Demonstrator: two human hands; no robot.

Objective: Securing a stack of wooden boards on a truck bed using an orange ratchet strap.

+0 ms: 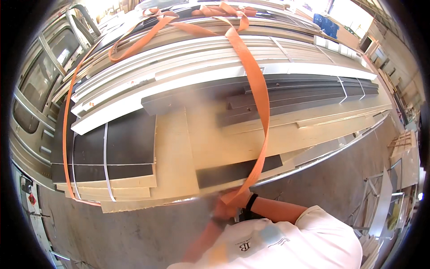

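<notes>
An orange webbing strap (256, 85) runs down over the front of a stack of boards (174, 148) to my two hands at the near edge. My right hand (242, 197), below a black wristband, is closed around the strap's lower part. Beside it and slightly lower, my left hand (222, 210) also closes on the strap; it is blurred and its fingers are partly hidden. Further back, loose loops of the strap (168, 22) lie across the top of the load. A second run of orange strap (66, 134) passes down the left end.
White bundled profiles (179, 83) and dark profiles (295, 92) lie on the boards, tied with thin white bands. A vehicle with side windows (47, 76) stands at the left. Grey concrete floor (134, 233) extends below the load. Panels and metal frames (380, 201) lean at the right.
</notes>
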